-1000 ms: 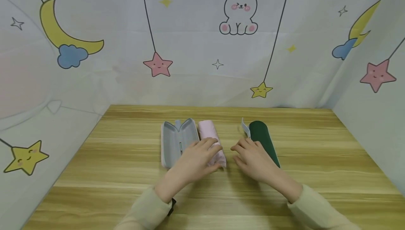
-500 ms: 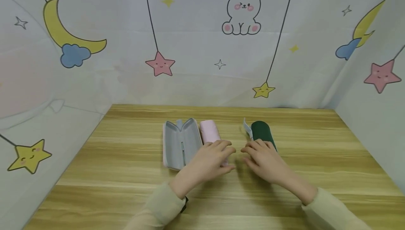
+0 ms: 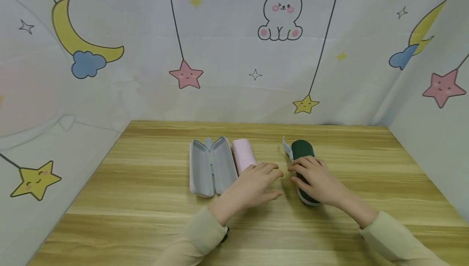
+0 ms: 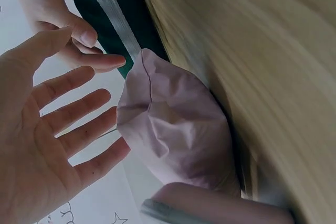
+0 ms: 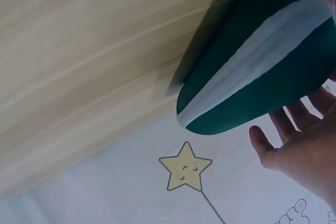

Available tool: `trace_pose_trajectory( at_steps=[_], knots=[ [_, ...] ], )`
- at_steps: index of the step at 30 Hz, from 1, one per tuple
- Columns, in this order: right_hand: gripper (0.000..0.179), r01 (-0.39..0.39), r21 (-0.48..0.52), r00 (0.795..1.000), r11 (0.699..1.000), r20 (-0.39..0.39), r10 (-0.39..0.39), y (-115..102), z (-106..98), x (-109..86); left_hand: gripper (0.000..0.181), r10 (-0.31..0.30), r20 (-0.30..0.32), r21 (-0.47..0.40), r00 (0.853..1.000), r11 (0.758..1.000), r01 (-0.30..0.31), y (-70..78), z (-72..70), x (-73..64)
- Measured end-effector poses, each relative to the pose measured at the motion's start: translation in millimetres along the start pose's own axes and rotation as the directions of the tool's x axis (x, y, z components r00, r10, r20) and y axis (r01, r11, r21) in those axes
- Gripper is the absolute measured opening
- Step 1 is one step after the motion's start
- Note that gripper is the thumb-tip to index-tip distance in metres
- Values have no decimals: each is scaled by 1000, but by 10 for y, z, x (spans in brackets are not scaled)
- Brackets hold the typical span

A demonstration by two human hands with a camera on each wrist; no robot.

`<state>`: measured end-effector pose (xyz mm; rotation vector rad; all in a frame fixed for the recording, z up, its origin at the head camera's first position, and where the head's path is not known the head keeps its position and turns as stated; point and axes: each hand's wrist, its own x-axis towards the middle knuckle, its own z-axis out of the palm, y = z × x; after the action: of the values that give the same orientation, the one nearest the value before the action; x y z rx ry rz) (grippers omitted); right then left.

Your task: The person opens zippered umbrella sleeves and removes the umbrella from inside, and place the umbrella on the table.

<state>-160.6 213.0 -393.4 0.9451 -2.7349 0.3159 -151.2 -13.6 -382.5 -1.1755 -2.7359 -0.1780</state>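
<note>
My right hand (image 3: 316,178) lies over a dark green zip case (image 3: 302,147), its fingers spread across the top. In the right wrist view the case (image 5: 231,106) shows a grey zip band along its side, with my fingertips (image 5: 257,137) by its edge. My left hand (image 3: 254,182) hovers with loose, spread fingers over the near end of a pink rolled pouch (image 3: 243,152). Wrinkled pink cloth (image 4: 173,114) shows beside my left palm (image 4: 37,166) in the left wrist view. Neither hand grips anything.
Left of the pink pouch lies a hard case (image 3: 200,172), opened flat, with a grey lining and pink outside. A pale strap (image 3: 287,147) sticks up beside the green case. The wooden table (image 3: 154,225) ends at a printed cloth backdrop (image 3: 227,99).
Both hands have drifted right. My left hand has moved off part of the pink pouch and the open case; my right hand has come across the green case, uncovering its near end.
</note>
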Motion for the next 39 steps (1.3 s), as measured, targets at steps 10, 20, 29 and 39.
trace_pose_trajectory(
  at_steps=[10, 20, 29, 39],
  knots=[
    [25, 41, -1, 999, 999, 23, -41, 182, -120, 100, 46, 5, -16, -2, 1000, 1000, -5, 36, 68, 119],
    [29, -11, 44, 998, 999, 57, 9, 418, -192, 281, 52, 13, 10, -28, 1000, 1000, -12, 124, 84, 256],
    [27, -63, 41, 995, 997, 78, 59, 569, -191, 418, 55, -4, 66, -9, 998, 1000, 5, 230, 109, 380],
    [28, -62, 37, 991, 997, 119, 58, 640, -188, 562, 63, 34, 112, -22, 993, 999, -32, 330, 202, 510]
  ],
)
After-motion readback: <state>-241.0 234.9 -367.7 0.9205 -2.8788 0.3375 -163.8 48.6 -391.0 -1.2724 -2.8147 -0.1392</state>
